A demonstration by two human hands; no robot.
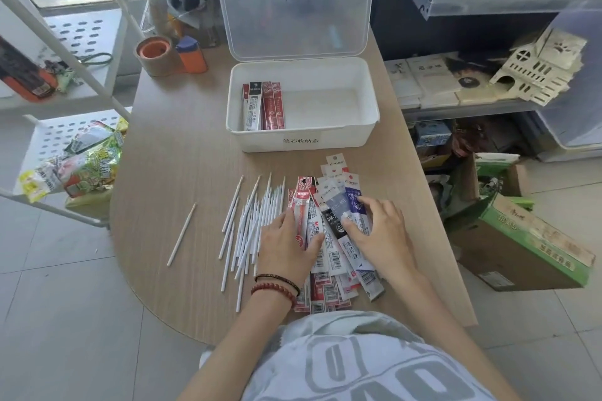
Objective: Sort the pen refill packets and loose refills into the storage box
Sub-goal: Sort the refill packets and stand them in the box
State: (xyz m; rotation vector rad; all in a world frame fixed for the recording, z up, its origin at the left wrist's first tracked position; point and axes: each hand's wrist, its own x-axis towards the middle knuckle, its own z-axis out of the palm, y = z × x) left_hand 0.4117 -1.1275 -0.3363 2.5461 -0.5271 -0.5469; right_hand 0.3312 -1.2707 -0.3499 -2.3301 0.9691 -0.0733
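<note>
Fingers (284, 221) of L hand (286, 247) flat on refill packets (302, 194), R hand (379, 231) curled over them, grip unclear, storage box (303, 142) behind

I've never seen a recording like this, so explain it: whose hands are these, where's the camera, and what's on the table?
No machine here: a person wears a camera on the head, looking down at their own hands. It is the only view. On the wooden table stands a white storage box, lid open, a few refill packets at its left end. Nearer lie loose refills, thin white sticks, beside a pile of packets. The left hand lies flat on the pile; the right hand touches blue packets with its fingertips. Whether it grips one, I cannot tell.
</note>
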